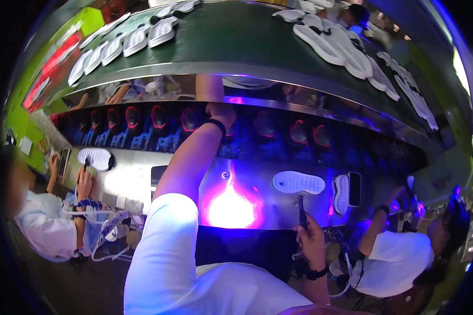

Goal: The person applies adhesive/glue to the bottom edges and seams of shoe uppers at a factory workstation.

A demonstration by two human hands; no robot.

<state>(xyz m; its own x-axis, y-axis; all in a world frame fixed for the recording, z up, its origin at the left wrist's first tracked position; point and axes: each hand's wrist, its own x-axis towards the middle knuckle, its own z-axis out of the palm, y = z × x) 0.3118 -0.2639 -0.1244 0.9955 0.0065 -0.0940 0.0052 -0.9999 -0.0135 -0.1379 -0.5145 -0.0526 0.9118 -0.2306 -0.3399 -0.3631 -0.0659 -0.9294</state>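
Note:
My left arm stretches far forward over the bench, and my left hand (222, 111) is at the metal ledge below the green belt. Its fingers are hidden, so what it touches does not show. My right hand (312, 240) is closed around the dark handle of a small brush (301, 211), bristle end pointing away from me. Just beyond the brush tip a white shoe sole (298, 182) lies flat on the metal bench (257, 170), apart from the brush. Further right, another white sole (341, 194) stands beside a dark phone (354, 189).
Several white soles (162, 31) lie on the green belt (226, 39) ahead. Below the ledge runs a dark panel with red-rimmed shapes (264, 124). Bright violet-pink light (231, 207) falls on the bench. Co-workers sit left (50, 223) and right (399, 262); the left one handles a sole (95, 158).

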